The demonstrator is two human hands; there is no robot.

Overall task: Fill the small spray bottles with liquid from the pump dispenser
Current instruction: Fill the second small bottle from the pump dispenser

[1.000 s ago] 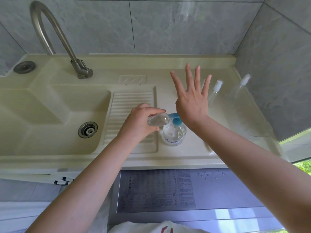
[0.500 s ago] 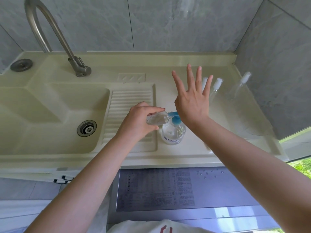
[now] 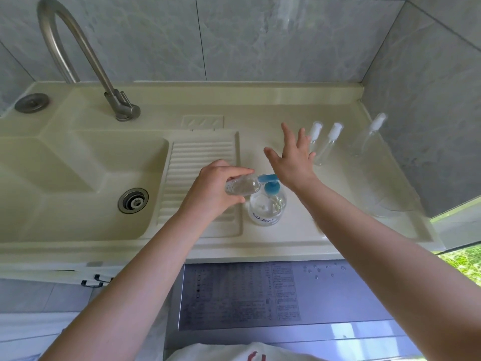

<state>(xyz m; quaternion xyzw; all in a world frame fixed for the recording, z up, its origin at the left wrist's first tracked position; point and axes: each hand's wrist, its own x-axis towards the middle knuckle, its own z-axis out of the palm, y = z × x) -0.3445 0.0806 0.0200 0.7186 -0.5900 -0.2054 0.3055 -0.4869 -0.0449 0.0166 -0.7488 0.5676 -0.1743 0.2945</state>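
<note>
Change: right hand [image 3: 292,162] had dropped lower, heel onto the blue pump head.
Left hand [image 3: 213,190]: gripped small bottle [image 3: 240,185], mouth at spout.
Right hand: fingers spread wide.
Dispenser [image 3: 266,207]: upright on the counter [image 3: 286,241].

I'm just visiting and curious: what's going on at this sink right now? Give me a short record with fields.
Setting: cream countertop beside a sink basin
Left hand: grips a small clear bottle tilted sideways, its mouth at the blue nozzle
Pump dispenser: clear round bottle with blue pump, upright on the counter
Right hand: fingers spread, palm over the pump head
Waiting: three clear capped spray bottles standing at the back right
</note>
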